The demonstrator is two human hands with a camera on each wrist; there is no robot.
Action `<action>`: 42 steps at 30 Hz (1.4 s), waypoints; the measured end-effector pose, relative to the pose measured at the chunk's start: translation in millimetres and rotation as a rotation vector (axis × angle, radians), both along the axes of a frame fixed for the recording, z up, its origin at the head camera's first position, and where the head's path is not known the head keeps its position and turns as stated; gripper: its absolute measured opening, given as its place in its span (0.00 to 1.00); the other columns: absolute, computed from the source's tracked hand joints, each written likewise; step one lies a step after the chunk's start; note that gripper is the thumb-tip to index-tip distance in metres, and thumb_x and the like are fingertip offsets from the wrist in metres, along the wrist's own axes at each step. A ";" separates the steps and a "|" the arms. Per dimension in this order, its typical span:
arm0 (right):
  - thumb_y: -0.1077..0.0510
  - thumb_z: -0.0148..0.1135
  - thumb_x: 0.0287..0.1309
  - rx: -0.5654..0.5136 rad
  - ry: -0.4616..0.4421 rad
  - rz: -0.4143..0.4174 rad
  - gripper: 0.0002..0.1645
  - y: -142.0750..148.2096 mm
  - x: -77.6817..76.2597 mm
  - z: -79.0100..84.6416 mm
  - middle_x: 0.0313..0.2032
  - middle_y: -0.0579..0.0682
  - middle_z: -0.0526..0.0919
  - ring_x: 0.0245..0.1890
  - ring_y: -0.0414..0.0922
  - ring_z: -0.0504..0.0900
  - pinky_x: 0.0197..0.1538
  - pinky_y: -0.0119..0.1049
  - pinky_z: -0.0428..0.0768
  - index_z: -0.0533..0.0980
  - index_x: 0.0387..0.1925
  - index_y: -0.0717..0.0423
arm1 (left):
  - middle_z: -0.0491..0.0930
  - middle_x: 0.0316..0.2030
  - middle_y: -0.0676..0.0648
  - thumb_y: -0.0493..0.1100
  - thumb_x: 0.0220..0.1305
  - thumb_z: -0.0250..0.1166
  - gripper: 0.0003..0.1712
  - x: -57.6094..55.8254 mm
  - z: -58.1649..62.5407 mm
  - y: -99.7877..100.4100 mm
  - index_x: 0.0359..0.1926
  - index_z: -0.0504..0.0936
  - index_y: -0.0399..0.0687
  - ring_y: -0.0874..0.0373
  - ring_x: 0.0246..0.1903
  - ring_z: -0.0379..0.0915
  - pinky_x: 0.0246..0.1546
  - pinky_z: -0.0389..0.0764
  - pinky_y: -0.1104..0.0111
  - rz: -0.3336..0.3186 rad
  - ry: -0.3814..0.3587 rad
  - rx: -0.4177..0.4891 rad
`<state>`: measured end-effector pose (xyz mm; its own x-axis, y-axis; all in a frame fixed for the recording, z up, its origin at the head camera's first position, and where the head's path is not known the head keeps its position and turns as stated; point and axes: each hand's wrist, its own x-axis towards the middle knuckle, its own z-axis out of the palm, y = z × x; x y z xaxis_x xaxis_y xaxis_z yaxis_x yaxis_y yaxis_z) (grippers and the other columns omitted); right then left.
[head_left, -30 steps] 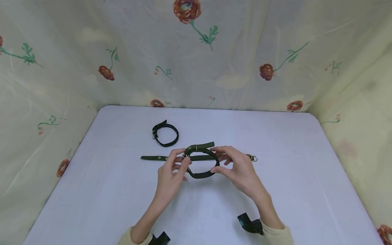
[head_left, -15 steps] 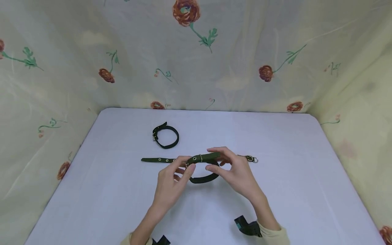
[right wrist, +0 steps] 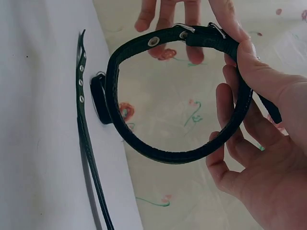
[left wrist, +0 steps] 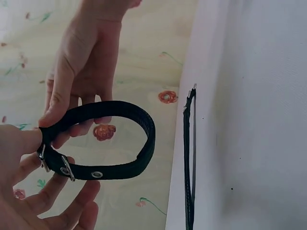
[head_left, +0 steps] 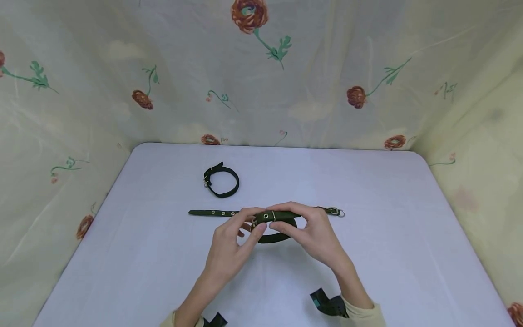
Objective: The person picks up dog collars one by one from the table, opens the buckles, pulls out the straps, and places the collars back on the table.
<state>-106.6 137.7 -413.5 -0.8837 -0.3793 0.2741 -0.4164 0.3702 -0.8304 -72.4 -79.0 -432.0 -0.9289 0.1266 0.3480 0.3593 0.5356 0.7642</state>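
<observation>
Both hands hold a dark green collar (head_left: 287, 216), fastened into a loop and raised over the table. My left hand (head_left: 229, 245) pinches it beside the metal buckle (left wrist: 44, 159), thumb in front and fingers behind. With thumb and forefinger, my right hand (head_left: 316, 232) pinches the strap close to the left fingertips; the strap's free tail (right wrist: 269, 109) sticks out past that thumb in the right wrist view. Metal eyelets (left wrist: 97, 175) show along the band. Behind the hands, a second collar (head_left: 209, 213) lies stretched straight, its middle hidden by the hands and the held collar.
A third collar (head_left: 223, 195), buckled into a ring, lies farther back on the white table (head_left: 122, 254), left of centre. The straight collar's metal ring end (head_left: 341, 212) points right. Flower-printed curtains (head_left: 310, 91) enclose the table at the back and sides.
The held collar has come slightly lower and tipped, so its loop looks flatter. My right hand has shifted its fingers from the loop's right side to the strap near the buckle.
</observation>
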 end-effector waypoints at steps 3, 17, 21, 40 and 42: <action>0.54 0.76 0.65 0.007 0.014 0.006 0.19 -2.0 -0.1 -0.2 0.53 0.39 0.93 0.55 0.38 0.91 0.62 0.37 0.85 0.87 0.57 0.42 | 0.90 0.48 0.57 0.54 0.78 0.67 0.13 -1.2 0.5 0.9 0.58 0.85 0.63 0.63 0.43 0.86 0.41 0.87 0.63 0.001 0.029 0.018; 0.55 0.75 0.67 -0.012 0.027 -0.055 0.16 -3.9 1.9 -0.8 0.41 0.41 0.92 0.35 0.37 0.85 0.42 0.31 0.80 0.85 0.54 0.43 | 0.92 0.45 0.51 0.48 0.75 0.70 0.10 -1.9 2.4 5.0 0.52 0.85 0.53 0.56 0.47 0.91 0.43 0.88 0.66 0.093 0.061 0.102; 0.56 0.75 0.67 -0.012 0.056 -0.073 0.17 -5.3 2.7 -0.8 0.43 0.42 0.93 0.37 0.37 0.86 0.42 0.32 0.82 0.85 0.55 0.44 | 0.92 0.45 0.51 0.47 0.77 0.68 0.10 -1.4 0.0 6.3 0.54 0.83 0.52 0.56 0.49 0.91 0.44 0.88 0.66 0.095 0.035 0.138; 0.56 0.74 0.69 0.138 0.281 -0.056 0.16 -13.6 5.8 6.2 0.50 0.42 0.93 0.52 0.41 0.90 0.56 0.46 0.83 0.87 0.56 0.47 | 0.91 0.42 0.51 0.49 0.71 0.72 0.14 -4.7 8.3 10.9 0.51 0.84 0.48 0.56 0.44 0.84 0.49 0.87 0.59 0.110 0.179 -0.034; 0.56 0.74 0.69 0.119 0.262 -0.058 0.16 -14.0 6.0 6.1 0.50 0.42 0.93 0.51 0.41 0.90 0.57 0.46 0.84 0.87 0.57 0.47 | 0.92 0.41 0.51 0.49 0.70 0.73 0.14 -4.8 8.4 10.9 0.50 0.85 0.49 0.57 0.43 0.85 0.48 0.87 0.60 0.134 0.185 -0.022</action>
